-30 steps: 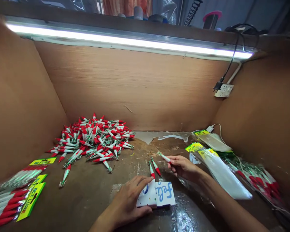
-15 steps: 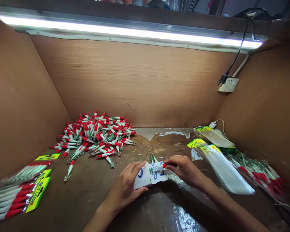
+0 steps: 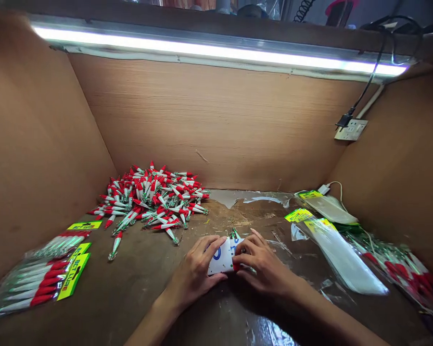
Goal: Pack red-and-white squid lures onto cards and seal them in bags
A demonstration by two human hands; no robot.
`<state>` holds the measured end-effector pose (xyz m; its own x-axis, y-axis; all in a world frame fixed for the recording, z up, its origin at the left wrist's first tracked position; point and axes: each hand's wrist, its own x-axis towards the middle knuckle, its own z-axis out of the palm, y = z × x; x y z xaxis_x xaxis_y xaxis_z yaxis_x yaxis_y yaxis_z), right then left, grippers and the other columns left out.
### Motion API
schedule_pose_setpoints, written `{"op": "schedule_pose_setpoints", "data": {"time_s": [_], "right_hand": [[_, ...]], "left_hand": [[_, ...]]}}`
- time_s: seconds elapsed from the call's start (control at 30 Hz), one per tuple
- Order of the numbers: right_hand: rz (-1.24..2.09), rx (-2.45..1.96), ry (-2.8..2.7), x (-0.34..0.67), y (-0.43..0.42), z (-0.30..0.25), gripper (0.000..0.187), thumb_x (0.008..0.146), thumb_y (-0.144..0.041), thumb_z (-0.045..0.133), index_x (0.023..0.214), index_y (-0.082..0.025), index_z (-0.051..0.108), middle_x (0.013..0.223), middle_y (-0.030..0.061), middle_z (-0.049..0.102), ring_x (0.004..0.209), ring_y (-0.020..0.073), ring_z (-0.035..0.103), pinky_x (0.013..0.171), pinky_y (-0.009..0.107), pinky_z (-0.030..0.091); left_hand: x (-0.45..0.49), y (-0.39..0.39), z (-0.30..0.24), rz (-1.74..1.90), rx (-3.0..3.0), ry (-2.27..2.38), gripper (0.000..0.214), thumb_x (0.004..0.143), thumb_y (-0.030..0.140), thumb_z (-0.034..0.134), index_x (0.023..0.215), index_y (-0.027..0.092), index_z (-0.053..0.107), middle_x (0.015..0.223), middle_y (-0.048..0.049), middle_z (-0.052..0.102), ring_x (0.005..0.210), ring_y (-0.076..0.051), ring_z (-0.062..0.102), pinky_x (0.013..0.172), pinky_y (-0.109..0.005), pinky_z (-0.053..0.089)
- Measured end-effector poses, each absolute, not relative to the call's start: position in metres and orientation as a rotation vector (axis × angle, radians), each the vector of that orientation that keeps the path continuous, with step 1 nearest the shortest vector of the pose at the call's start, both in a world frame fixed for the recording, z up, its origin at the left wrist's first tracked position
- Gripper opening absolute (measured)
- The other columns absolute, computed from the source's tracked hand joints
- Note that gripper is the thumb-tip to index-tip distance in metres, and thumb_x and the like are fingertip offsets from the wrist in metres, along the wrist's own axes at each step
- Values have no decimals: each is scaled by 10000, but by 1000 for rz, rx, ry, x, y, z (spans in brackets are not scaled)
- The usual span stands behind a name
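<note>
The white card [image 3: 222,259] carries blue handwritten lettering and lies on the counter [image 3: 147,298], directly in front of the person. It is the reference point for all positions below.

- Left hand [image 3: 195,276]: fingers spread flat on the card's left part, thumb at its near edge, holding the card.
- Right hand [image 3: 263,269]: fingers curled over the card's right part, closed on it. The two hands nearly touch.
- Tucked lures [image 3: 234,234]: green tails protrude from the card's far edge. Their bodies are hidden under the card and fingers.
- Lure pile [image 3: 155,199]: a loose heap behind and to the left of the card. Each lure is slim, with a red tip, a white body and a green tail.

Containers:
- Packed bags [image 3: 39,283]: well left of the card. They are clear, with yellow-green headers, and each holds a row of red-and-white lures.
- Empty bags [image 3: 341,257]: right of the card. They are clear and flat, with the same headers.
</note>
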<state>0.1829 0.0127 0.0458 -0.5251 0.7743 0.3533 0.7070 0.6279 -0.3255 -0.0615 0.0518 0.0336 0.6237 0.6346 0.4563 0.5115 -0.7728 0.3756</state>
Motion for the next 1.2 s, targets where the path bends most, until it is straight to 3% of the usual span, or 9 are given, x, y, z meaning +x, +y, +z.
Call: {"op": "schedule_pose_setpoints", "data": {"time_s": [0.07, 0.13, 0.53, 0.7, 0.83, 1.0, 1.2], "right_hand": [[185, -1149, -2415, 184, 16, 39, 160, 908, -251, 632, 1042, -315, 690, 1043, 1, 644, 1030, 202, 528, 1157, 526, 150], [187, -1148, -2430, 184, 20, 29, 140, 927, -257, 618, 1014, -322, 706, 999, -4, 649, 988, 186, 548, 1159, 519, 144], [258, -1104, -2438, 183, 23, 7, 109, 923, -288, 630, 924, -291, 739, 910, 16, 659, 932, 189, 547, 1035, 410, 313], [379, -1278, -2172, 191, 36, 6, 234, 983, -317, 505, 938, -223, 715, 907, 49, 663, 887, 183, 582, 830, 302, 424], [326, -1595, -1965, 195, 53, 2, 204, 918, -319, 575, 1042, -201, 686, 929, 61, 674, 866, 199, 606, 776, 287, 431], [322, -1802, -1916, 198, 70, -4, 120, 844, -214, 576, 887, -187, 684, 854, 60, 695, 778, 187, 627, 687, 261, 404], [393, -1733, -1881, 228, 63, 29, 203, 916, -287, 498, 962, -194, 673, 842, 39, 709, 741, 179, 631, 661, 261, 422]], "left_hand": [[-63, 53, 34, 822, 2643, 942, 854, 712, 201, 818, 1430, 309, 369, 1343, -82, 527, 1231, -297, 514, 1021, -482, 475], [-64, 54, 34, 782, 2651, 933, 850, 713, 182, 809, 1428, 304, 366, 1339, -77, 523, 1222, -285, 512, 1018, -462, 476], [-62, 45, 39, 518, 2655, 897, 806, 669, 130, 739, 1386, 323, 425, 1272, -52, 560, 1137, -277, 549, 959, -408, 500], [-65, 45, 39, 487, 2605, 890, 776, 689, 165, 747, 1380, 325, 431, 1298, -46, 553, 1153, -272, 540, 983, -409, 480], [-67, 45, 37, 472, 2575, 877, 779, 721, 210, 742, 1408, 341, 400, 1343, -42, 529, 1179, -271, 530, 1012, -428, 455], [-70, 48, 30, 433, 2504, 890, 880, 690, 234, 777, 1449, 358, 348, 1402, -51, 486, 1246, -284, 496, 1049, -435, 424], [-71, 48, 36, 484, 2436, 844, 924, 668, 232, 810, 1456, 353, 343, 1358, -55, 530, 1199, -269, 530, 1032, -405, 432]]}}
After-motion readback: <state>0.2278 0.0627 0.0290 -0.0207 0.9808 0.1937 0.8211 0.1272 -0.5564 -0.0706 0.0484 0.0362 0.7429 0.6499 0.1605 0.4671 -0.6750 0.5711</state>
